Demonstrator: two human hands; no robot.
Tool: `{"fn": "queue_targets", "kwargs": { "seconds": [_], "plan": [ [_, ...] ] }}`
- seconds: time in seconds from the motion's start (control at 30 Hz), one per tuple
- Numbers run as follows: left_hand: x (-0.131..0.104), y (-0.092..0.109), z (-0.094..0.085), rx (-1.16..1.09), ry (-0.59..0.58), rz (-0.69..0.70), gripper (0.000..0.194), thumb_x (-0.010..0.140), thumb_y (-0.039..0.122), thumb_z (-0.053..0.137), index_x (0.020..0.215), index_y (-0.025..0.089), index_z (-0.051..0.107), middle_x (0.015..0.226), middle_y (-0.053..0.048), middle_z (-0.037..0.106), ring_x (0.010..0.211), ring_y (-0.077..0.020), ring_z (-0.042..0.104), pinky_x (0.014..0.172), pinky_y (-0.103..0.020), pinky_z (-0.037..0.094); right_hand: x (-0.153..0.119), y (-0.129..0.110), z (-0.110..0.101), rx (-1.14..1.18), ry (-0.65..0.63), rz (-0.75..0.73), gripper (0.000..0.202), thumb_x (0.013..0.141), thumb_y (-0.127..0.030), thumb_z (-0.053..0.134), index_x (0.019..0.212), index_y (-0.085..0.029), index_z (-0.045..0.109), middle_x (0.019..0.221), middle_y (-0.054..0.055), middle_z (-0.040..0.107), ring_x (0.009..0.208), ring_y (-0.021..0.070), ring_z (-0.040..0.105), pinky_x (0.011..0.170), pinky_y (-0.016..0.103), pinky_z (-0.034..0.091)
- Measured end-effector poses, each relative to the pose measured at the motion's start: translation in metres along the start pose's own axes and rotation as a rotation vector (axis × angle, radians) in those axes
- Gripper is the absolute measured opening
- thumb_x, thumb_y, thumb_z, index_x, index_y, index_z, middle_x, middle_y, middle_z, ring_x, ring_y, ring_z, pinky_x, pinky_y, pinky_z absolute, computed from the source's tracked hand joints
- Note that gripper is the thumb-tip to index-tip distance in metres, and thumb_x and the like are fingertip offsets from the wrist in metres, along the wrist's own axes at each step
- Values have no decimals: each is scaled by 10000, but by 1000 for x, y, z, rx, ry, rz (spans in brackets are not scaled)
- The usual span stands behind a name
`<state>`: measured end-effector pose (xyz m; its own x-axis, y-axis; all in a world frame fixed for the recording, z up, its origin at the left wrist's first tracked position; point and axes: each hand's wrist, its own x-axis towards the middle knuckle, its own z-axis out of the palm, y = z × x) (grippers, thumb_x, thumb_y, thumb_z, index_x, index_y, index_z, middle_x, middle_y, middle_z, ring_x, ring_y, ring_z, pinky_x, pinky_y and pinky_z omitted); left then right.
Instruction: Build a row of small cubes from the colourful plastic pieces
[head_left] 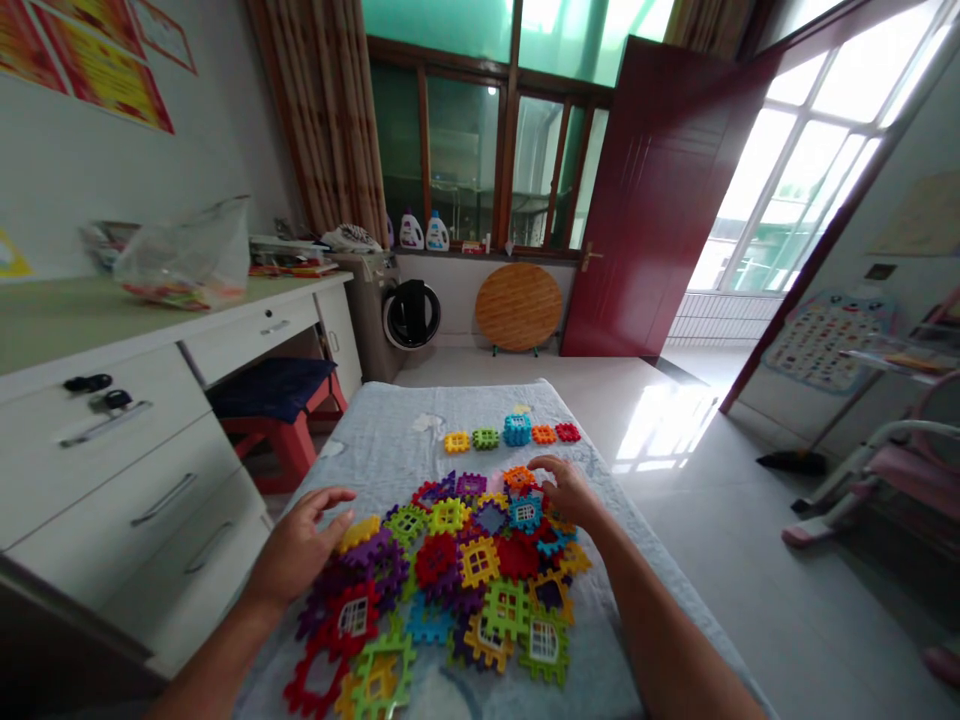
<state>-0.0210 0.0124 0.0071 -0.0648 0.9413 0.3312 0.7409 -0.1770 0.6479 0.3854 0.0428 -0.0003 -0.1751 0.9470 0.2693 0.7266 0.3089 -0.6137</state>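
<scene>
A heap of plastic interlocking building tiles in red, purple, green, yellow, blue and orange lies on the cloth-covered table (390, 410). At the heap's left edge is my left hand (300, 545), its thumb and fingers apart, close to a yellow tile (360, 535). My right hand (566, 492) reaches over the far right side, fingers curved and apart beside an orange tile (519, 478); whether they touch it is unclear. Beyond the heap stands a row: a yellow tile (457, 442), a green tile (485, 438), a blue stack (517, 430), an orange tile (544, 434) and a red tile (568, 432).
To the left is a white desk (97, 330) with a plastic bag (187, 260) on top and a stool (281, 400) beside it. A washing machine (371, 320), a round wooden tabletop (519, 308) and a red door (637, 200) are farther back. A pink chair (885, 470) stands at right.
</scene>
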Motion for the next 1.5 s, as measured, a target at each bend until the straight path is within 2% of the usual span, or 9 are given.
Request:
{"fn": "queue_targets", "kwargs": {
  "seconds": [0.1, 0.2, 0.4, 0.57, 0.8, 0.93, 1.07, 1.3, 1.5],
  "plan": [
    [0, -5, 8, -68, 33, -61, 368, 719, 453, 517, 934, 182, 642, 968, -62, 693, 876, -204, 661, 804, -289, 531, 12, -12, -1, -111, -186, -18, 442, 623, -45, 453, 990, -203, 643, 1089, 46, 649, 1037, 198, 554, 978, 362, 338],
    [-1, -8, 13, -116, 61, -62, 377, 717, 462, 521, 930, 176, 643, 947, -65, 704, 817, -198, 677, 742, -269, 550, 21, -18, 0, -194, -234, 24, 396, 615, -40, 484, 933, -186, 668, 1010, 63, 669, 960, 201, 581, 919, 329, 379],
    [-4, -16, 19, -101, 51, -53, 350, 714, 452, 531, 900, 183, 656, 921, -56, 712, 788, -192, 683, 751, -267, 552, 29, -2, -5, -120, -20, 15, 214, 714, -132, 489, 814, -182, 672, 881, 56, 654, 837, 171, 579, 794, 282, 423],
    [-5, -19, 21, -60, 33, -24, 346, 733, 451, 522, 908, 187, 660, 922, -55, 712, 805, -193, 678, 767, -277, 547, 34, 35, -15, -35, 90, 229, 283, 743, -220, 484, 996, -185, 604, 619, -22, 552, 581, 139, 521, 567, 258, 408],
    [-5, -23, 22, -17, 38, -3, 327, 734, 456, 529, 889, 205, 669, 906, -45, 718, 822, -199, 676, 777, -270, 541, 32, 41, -21, -355, 108, 195, 412, 708, -329, 623, 1089, -180, 582, 1109, 110, 575, 1021, 232, 519, 854, 332, 397],
    [-4, -26, 21, -9, 15, -5, 341, 737, 471, 529, 902, 207, 667, 930, -40, 716, 856, -197, 674, 793, -260, 535, 36, 33, -14, -522, -46, 267, 415, 655, -424, 669, 988, -179, 629, 1014, 93, 590, 957, 231, 516, 831, 317, 369],
    [-4, -26, 20, -3, 15, -6, 343, 732, 477, 530, 898, 213, 673, 915, -34, 722, 843, -197, 679, 792, -257, 536, 43, 34, -12, -550, -158, 298, 316, 624, -360, 684, 877, -175, 646, 907, 63, 594, 886, 200, 513, 771, 279, 355],
    [-5, -21, 19, -18, 14, -8, 329, 721, 484, 544, 873, 227, 682, 894, -29, 728, 819, -204, 683, 789, -269, 543, 73, 34, -39, -531, -32, 259, 462, 633, -261, 668, 1090, -267, 599, 1081, 46, 556, 948, 208, 482, 780, 290, 328],
    [-5, -26, 21, -14, 4, -30, 336, 727, 489, 540, 889, 228, 678, 910, -24, 724, 833, -202, 683, 799, -264, 541, 107, 40, -39, -545, -152, 248, 474, 598, -363, 724, 1056, -291, 624, 1096, 25, 562, 984, 233, 466, 762, 300, 325]
  ]
}}
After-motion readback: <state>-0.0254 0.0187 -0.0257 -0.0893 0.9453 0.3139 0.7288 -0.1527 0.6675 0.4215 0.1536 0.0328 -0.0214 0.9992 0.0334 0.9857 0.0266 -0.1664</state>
